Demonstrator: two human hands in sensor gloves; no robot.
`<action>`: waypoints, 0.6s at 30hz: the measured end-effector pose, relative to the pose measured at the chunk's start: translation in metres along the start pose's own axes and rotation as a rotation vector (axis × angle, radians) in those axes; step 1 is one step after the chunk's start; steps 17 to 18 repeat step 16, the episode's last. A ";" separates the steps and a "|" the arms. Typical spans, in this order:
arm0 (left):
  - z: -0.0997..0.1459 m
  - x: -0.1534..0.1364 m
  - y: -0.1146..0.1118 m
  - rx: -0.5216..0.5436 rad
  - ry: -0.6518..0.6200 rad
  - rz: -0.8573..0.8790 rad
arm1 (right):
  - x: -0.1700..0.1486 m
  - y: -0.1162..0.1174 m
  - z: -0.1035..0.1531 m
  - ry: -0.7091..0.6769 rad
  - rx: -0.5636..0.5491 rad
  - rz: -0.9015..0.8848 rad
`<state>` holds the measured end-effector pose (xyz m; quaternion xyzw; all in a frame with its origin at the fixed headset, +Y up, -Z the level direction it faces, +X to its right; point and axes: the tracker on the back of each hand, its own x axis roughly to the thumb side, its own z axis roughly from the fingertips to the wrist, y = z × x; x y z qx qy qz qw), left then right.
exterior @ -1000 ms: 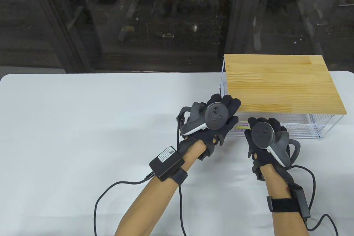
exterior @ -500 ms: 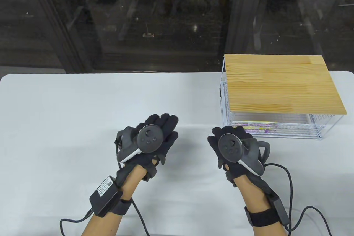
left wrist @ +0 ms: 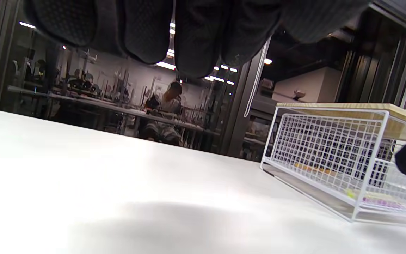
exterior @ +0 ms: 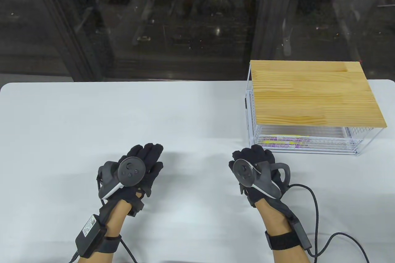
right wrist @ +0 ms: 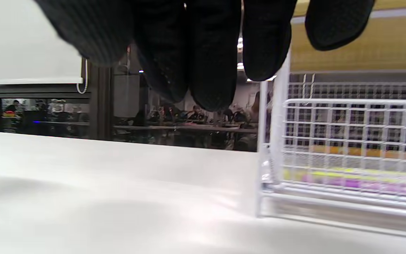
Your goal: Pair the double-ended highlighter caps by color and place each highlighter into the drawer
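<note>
1. Left hand (exterior: 140, 169) hovers over the near-left part of the white worktop (exterior: 92, 127), palm down, fingers relaxed and nearly straight, grip apart, nothing in it.
2. Right hand (exterior: 254, 167) sits near the middle of the worktop, just in front of the drawer's left front corner, not touching it. Fingers hang loose, grip apart and holding nothing.
3. Each hand carries a grey tracker (exterior: 123, 176) on its back; cables run from the wrist straps off the near edge.
4. Wire drawer unit (exterior: 308, 144) stands at the right side of the worktop, white mesh walls, wooden top (exterior: 314, 93) covering it.
5. Highlighters (exterior: 284, 141) lie flat inside the drawer, seen through the mesh: yellow and purple in the table view, plus an orange strip further back in the right wrist view. How many, cannot tell.
6. Drawer front sits roughly flush with the frame; cannot tell if fully closed.
7. Behind the worktop, dark glass (exterior: 154, 22) with reflections of a room with benches.
</note>
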<state>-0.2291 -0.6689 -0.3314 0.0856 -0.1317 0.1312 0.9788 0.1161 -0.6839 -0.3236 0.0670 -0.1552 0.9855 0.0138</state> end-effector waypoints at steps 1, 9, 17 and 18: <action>0.000 -0.001 -0.002 -0.009 0.005 0.005 | -0.002 0.001 0.002 -0.003 -0.003 0.003; 0.002 -0.005 -0.011 -0.016 0.055 0.060 | -0.009 0.004 0.010 0.010 0.034 -0.095; 0.008 -0.014 -0.010 0.001 0.080 0.078 | -0.005 0.007 0.012 -0.004 0.059 -0.104; 0.008 -0.014 -0.010 0.001 0.080 0.078 | -0.005 0.007 0.012 -0.004 0.059 -0.104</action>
